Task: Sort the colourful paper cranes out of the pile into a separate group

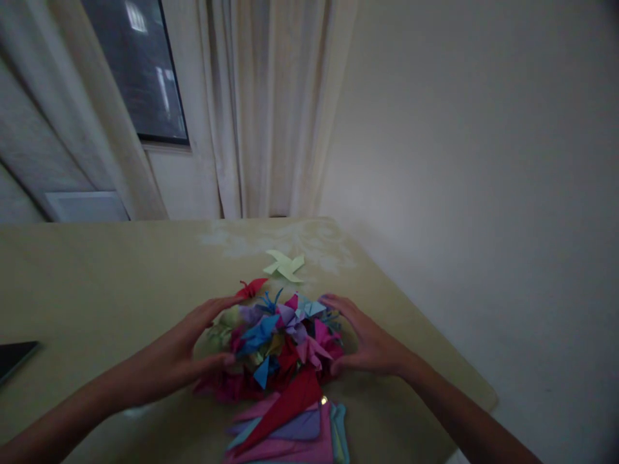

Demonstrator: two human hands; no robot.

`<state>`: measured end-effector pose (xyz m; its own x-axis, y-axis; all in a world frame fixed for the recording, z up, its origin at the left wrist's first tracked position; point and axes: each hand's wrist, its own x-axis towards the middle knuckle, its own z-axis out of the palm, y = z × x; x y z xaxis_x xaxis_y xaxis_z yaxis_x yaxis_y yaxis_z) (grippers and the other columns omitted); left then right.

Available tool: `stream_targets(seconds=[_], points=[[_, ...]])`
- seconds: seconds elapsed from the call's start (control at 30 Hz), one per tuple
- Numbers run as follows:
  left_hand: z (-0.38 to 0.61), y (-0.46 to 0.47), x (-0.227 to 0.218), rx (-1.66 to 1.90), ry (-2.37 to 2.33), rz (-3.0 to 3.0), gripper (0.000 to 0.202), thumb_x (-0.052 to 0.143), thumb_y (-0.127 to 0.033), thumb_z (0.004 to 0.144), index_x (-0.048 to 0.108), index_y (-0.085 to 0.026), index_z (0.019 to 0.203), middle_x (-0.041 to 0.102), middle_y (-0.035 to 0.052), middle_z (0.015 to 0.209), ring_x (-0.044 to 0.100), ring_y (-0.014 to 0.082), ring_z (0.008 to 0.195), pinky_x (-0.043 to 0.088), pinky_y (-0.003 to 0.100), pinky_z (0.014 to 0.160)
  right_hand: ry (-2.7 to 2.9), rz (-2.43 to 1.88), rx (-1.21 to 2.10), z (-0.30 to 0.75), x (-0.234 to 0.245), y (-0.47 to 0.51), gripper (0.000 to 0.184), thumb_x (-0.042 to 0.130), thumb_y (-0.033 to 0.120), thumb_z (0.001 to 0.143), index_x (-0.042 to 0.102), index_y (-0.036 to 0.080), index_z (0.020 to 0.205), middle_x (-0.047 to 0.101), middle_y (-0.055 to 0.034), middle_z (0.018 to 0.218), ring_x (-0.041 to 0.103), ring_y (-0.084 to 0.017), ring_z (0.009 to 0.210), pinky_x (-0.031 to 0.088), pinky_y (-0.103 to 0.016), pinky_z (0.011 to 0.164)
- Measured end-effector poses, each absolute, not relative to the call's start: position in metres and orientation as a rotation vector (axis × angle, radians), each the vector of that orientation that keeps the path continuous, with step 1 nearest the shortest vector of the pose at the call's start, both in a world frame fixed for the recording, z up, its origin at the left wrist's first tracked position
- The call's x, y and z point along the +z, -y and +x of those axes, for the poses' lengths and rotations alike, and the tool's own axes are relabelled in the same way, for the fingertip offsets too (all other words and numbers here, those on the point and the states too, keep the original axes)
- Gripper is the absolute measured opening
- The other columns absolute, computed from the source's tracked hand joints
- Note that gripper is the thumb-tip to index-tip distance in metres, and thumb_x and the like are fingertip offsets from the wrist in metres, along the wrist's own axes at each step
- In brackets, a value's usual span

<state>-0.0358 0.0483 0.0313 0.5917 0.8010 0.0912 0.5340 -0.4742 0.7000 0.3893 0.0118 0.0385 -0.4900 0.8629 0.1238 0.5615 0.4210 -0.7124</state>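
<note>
A heap of folded paper figures (pixel 280 338) in red, blue, pink and purple lies on the yellowish table (pixel 97 283). My left hand (pixel 193 348) cups the heap's left side, fingers spread along it and thumb against its near edge. My right hand (pixel 365 341) presses against the right side, fingers stretched flat. Both hands touch the heap; neither grips a single piece. A red paper crane (pixel 251 287) sits at the far edge of the heap, by my left fingertips.
A pale green paper pinwheel (pixel 284 264) lies beyond the heap. A stack of flat coloured sheets (pixel 294 428) sits nearest me. A dark flat device (pixel 14 357) lies at the left edge. The table ends at the right, near a wall; curtains and a window stand behind.
</note>
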Motion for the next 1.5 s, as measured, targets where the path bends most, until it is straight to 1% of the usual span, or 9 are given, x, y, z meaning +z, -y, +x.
stream_targets(seconds=[0.17, 0.33, 0.43, 0.53, 0.63, 0.87, 1.03, 1.37, 1.5], points=[[-0.025, 0.002, 0.007, 0.503, -1.027, 2.285, 0.135, 0.096, -0.056, 0.060, 0.011, -0.058, 0.165, 0.015, 0.0025, 0.180, 0.024, 0.0518, 0.159, 0.042, 0.075, 0.117, 2.340, -1.335, 0.878, 0.390, 0.025, 0.034, 0.145, 0.102, 0.055, 0.058, 0.012, 0.042, 0.171, -0.002, -0.0112, 0.179, 0.008, -0.047, 0.163, 0.026, -0.069, 0.126], [0.038, 0.001, -0.004, 0.391, -0.960, 2.390, 0.145, 0.097, -0.060, 0.054, 0.008, -0.053, 0.167, 0.012, 0.0083, 0.180, 0.014, 0.0558, 0.160, 0.034, 0.081, 0.117, 2.363, -1.226, 0.812, 0.348, 0.000, 0.017, 0.135, 0.097, 0.057, 0.065, 0.015, 0.037, 0.172, 0.010, -0.0154, 0.178, 0.013, -0.047, 0.162, 0.027, -0.066, 0.127], [0.064, -0.022, -0.004, 0.472, -1.049, 2.370, 0.130, 0.091, -0.055, 0.069, 0.011, -0.045, 0.170, 0.021, 0.0133, 0.177, 0.025, 0.0493, 0.159, 0.037, 0.072, 0.120, 2.197, -1.123, 0.725, 0.328, -0.015, -0.014, 0.119, 0.091, 0.052, 0.074, 0.024, 0.030, 0.170, 0.036, -0.0187, 0.168, 0.033, -0.043, 0.156, 0.030, -0.061, 0.126], [0.075, -0.051, 0.009, 0.622, -1.040, 2.344, 0.103, 0.081, -0.038, 0.081, 0.026, -0.035, 0.168, 0.043, 0.0152, 0.165, 0.042, 0.0404, 0.152, 0.042, 0.061, 0.122, 2.023, -0.980, 0.681, 0.317, -0.011, -0.043, 0.082, 0.084, 0.046, 0.081, 0.050, 0.028, 0.154, 0.060, -0.0137, 0.146, 0.058, -0.036, 0.135, 0.044, -0.052, 0.118], [0.073, -0.078, 0.042, 0.810, -0.963, 2.313, 0.089, 0.080, -0.029, 0.082, 0.039, -0.029, 0.161, 0.055, 0.0148, 0.153, 0.054, 0.0366, 0.141, 0.046, 0.054, 0.118, 1.948, -0.904, 0.675, 0.313, 0.018, -0.066, 0.057, 0.083, 0.043, 0.083, 0.064, 0.026, 0.135, 0.068, -0.0094, 0.133, 0.065, -0.032, 0.121, 0.050, -0.045, 0.110], [0.051, -0.117, 0.105, 0.929, -0.744, 1.974, 0.061, 0.080, -0.043, 0.089, 0.060, -0.027, 0.143, 0.071, 0.0077, 0.136, 0.069, 0.0330, 0.122, 0.057, 0.049, 0.107, 1.890, -1.033, 0.647, 0.323, 0.090, -0.092, 0.070, 0.079, 0.045, 0.094, 0.048, 0.030, 0.155, 0.063, -0.0090, 0.144, 0.065, -0.028, 0.123, 0.054, -0.042, 0.103], [0.042, -0.124, 0.093, 0.923, -0.802, 1.815, 0.059, 0.077, -0.047, 0.090, 0.062, -0.026, 0.143, 0.071, 0.0081, 0.142, 0.068, 0.0354, 0.127, 0.057, 0.052, 0.109, 2.008, -1.026, 0.792, 0.331, 0.096, -0.102, 0.064, 0.074, 0.046, 0.098, 0.049, 0.031, 0.155, 0.067, -0.0078, 0.135, 0.070, -0.023, 0.107, 0.058, -0.036, 0.091], [0.019, -0.129, 0.070, 0.868, -0.974, 1.969, 0.045, 0.069, -0.048, 0.096, 0.064, -0.030, 0.137, 0.071, 0.0055, 0.139, 0.071, 0.0302, 0.120, 0.059, 0.043, 0.103, 2.232, -1.015, 0.767, 0.331, 0.102, -0.132, 0.060, 0.079, 0.042, 0.094, 0.058, 0.030, 0.149, 0.062, -0.0080, 0.146, 0.062, -0.028, 0.129, 0.051, -0.044, 0.110], [-0.003, -0.136, 0.056, 0.809, -1.146, 2.080, 0.054, 0.074, -0.054, 0.089, 0.065, -0.030, 0.137, 0.069, 0.0085, 0.142, 0.068, 0.0345, 0.125, 0.057, 0.048, 0.106, 2.268, -1.089, 0.828, 0.354, 0.096, -0.138, 0.068, 0.081, 0.043, 0.091, 0.056, 0.031, 0.153, 0.060, -0.0097, 0.147, 0.066, -0.028, 0.122, 0.058, -0.043, 0.102]])
